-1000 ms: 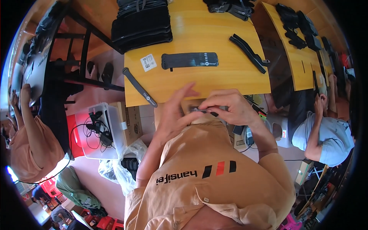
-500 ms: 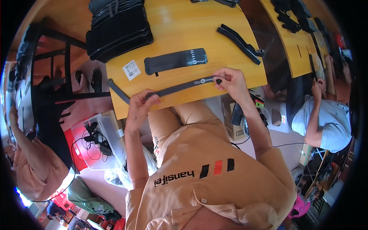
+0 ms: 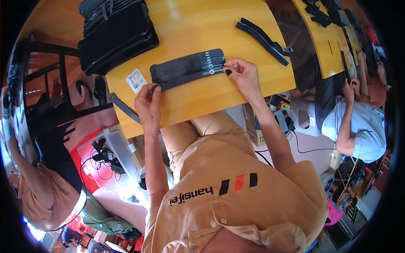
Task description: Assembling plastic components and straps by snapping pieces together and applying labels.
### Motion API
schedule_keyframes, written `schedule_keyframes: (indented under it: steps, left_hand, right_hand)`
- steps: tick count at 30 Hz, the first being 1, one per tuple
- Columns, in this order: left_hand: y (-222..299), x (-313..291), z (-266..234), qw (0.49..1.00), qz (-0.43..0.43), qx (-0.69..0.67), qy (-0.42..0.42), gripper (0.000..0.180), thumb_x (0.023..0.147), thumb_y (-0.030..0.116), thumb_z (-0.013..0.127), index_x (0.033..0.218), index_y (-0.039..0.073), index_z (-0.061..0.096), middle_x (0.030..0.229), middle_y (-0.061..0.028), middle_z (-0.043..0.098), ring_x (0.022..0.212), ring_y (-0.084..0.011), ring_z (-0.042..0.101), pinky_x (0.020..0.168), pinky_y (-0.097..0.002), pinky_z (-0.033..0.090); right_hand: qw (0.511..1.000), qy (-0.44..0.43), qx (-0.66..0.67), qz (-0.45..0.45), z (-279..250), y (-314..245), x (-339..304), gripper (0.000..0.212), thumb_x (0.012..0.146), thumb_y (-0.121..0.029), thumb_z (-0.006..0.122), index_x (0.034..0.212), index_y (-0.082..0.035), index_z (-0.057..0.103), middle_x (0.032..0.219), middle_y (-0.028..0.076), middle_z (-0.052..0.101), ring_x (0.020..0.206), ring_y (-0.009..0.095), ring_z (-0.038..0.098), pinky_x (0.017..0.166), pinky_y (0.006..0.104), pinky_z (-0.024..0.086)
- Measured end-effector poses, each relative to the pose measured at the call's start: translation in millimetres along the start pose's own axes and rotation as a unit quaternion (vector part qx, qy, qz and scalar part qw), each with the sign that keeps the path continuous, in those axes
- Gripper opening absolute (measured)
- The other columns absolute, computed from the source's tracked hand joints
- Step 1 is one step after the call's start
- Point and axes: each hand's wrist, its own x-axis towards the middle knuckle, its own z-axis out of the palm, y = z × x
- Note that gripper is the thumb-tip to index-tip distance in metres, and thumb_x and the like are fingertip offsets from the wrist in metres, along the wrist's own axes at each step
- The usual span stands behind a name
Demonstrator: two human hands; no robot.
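A long black strap [image 3: 185,78] lies stretched across the yellow table [image 3: 202,99], against a row of several like straps [image 3: 187,65]. My left hand [image 3: 148,101] pinches its left end. My right hand [image 3: 242,74] pinches its right end, near small white labels. A single black strap [image 3: 123,107] hangs over the table's near left edge.
A stack of black flat pieces [image 3: 116,36] sits at the table's far left, a small white label [image 3: 136,80] near it, and a bundle of black straps [image 3: 263,39] at the far right. Another person [image 3: 358,122] sits at the right; a black chair [image 3: 46,84] stands left.
My hands carried the strap away from the table's near edge and up against the row of straps. The camera view has shifted toward the table.
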Motion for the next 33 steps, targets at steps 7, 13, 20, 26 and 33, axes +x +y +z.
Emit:
schedule_keyframes:
  steps: [7, 13, 20, 26, 33]
  left_hand:
    - [-12, 5, 5, 0.995, 0.030, 0.078, 0.057, 0.013, 0.084, 0.012, 0.061, 0.089, 0.000, 0.060, 0.067, 0.0019, 0.054, 0.056, -0.0046, 0.046, 0.050, -0.0179, 0.036]
    - [-9, 6, 7, 0.998, 0.003, 0.044, 0.055, 0.013, 0.082, 0.009, 0.062, 0.086, -0.003, 0.060, 0.068, 0.0007, 0.054, 0.060, -0.0055, 0.045, 0.056, -0.0188, 0.038]
    - [-6, 7, 8, 0.998, -0.007, 0.025, 0.054, 0.011, 0.082, 0.008, 0.063, 0.084, -0.002, 0.059, 0.067, 0.0016, 0.053, 0.059, -0.0039, 0.045, 0.054, -0.0178, 0.036]
    - [-5, 8, 8, 0.998, -0.020, 0.035, 0.053, 0.011, 0.082, 0.008, 0.063, 0.084, -0.002, 0.059, 0.066, 0.0020, 0.053, 0.057, -0.0039, 0.044, 0.053, -0.0176, 0.036]
    - [-3, 8, 9, 0.997, -0.015, 0.035, 0.060, 0.011, 0.082, 0.009, 0.063, 0.084, -0.002, 0.059, 0.064, 0.0025, 0.052, 0.055, -0.0034, 0.042, 0.049, -0.0178, 0.033]
  right_hand:
    - [0.999, 0.012, -0.029, -0.015, 1, 1, 0, 0.013, 0.074, 0.008, 0.062, 0.087, 0.003, 0.063, 0.071, 0.002, 0.061, 0.063, 0.005, 0.054, 0.062, 0.0182, 0.046]
    - [0.999, 0.008, -0.015, 0.030, 0, -5, -2, 0.018, 0.075, 0.007, 0.059, 0.092, 0.002, 0.062, 0.074, 0.005, 0.061, 0.062, 0.006, 0.054, 0.052, 0.0199, 0.048]
    - [0.999, 0.039, -0.024, 0.024, 6, -7, -2, 0.014, 0.076, 0.008, 0.059, 0.087, 0.000, 0.058, 0.074, 0.001, 0.057, 0.061, 0.004, 0.052, 0.047, 0.0175, 0.044]
    - [0.997, 0.074, -0.018, 0.017, 8, -7, 1, 0.013, 0.071, 0.007, 0.058, 0.082, 0.002, 0.059, 0.067, 0.004, 0.058, 0.054, 0.006, 0.053, 0.043, 0.0208, 0.046]
    - [0.997, 0.078, -0.008, 0.012, 9, -7, 0, 0.012, 0.070, 0.008, 0.058, 0.081, 0.002, 0.058, 0.065, 0.003, 0.058, 0.052, 0.006, 0.052, 0.042, 0.0206, 0.046]
